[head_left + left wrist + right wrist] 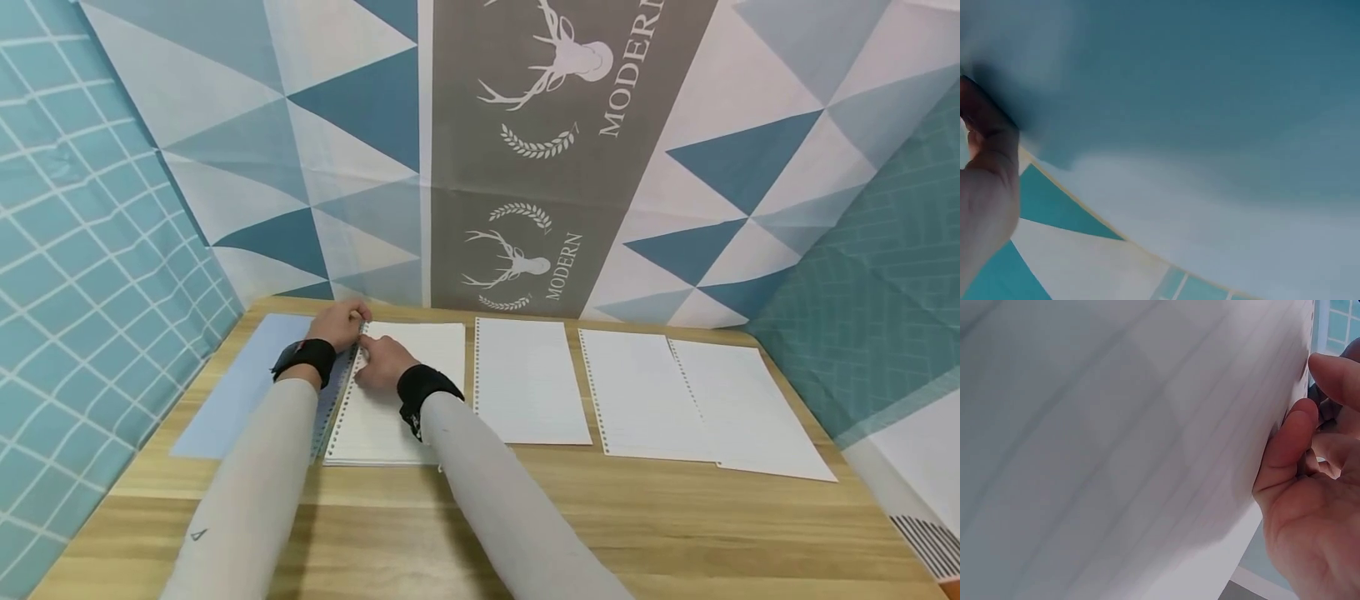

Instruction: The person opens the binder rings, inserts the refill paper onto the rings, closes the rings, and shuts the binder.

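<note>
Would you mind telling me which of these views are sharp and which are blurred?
Head view: sharp and evenly lit, both hands at the binder top, soft shadows beneath the arms. Left wrist view: blurred blue surface fills it, left hand at the edge. Right wrist view: paper too close, out of focus; right hand clearer.

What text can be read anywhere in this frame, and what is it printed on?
"MODERN": grey backdrop banner, beside the lower deer emblem.
"MODER", cut off by the frame's top edge: same banner, beside the upper deer emblem.
Loose-leaf sheets: ruled lines only, no writing legible.
Both wrist views: no text.
</note>
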A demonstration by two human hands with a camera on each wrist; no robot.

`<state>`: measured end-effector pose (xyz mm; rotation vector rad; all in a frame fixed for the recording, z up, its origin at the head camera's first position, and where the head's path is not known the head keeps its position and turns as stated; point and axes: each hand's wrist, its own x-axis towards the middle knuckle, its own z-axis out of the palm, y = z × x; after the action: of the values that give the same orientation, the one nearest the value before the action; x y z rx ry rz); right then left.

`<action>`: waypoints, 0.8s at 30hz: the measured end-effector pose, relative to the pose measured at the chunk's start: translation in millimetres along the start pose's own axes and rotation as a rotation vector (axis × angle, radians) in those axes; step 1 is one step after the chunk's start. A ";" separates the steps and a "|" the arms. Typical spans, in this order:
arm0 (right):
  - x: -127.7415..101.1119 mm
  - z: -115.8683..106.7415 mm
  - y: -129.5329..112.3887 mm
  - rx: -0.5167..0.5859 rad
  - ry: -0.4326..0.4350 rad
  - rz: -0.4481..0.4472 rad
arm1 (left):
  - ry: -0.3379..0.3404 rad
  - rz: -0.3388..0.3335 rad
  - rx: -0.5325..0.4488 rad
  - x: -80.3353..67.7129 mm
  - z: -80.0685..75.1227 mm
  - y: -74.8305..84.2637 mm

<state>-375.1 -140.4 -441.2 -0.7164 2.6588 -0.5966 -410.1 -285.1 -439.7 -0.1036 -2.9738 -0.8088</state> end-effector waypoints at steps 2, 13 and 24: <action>-1.1 -0.8 -1.1 0.002 -0.004 0.000 | -0.006 0.032 0.005 0.2 -1.6 -1.6; 0.0 -0.3 1.5 -0.001 -0.004 -0.018 | -0.050 0.117 0.091 8.3 3.7 -6.7; 1.6 0.8 1.6 -0.048 0.015 -0.027 | -0.078 0.096 0.071 11.3 1.8 -9.9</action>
<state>-376.8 -140.2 -442.9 -0.7651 2.6893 -0.5489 -422.3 -292.1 -445.5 -0.2783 -3.0391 -0.7036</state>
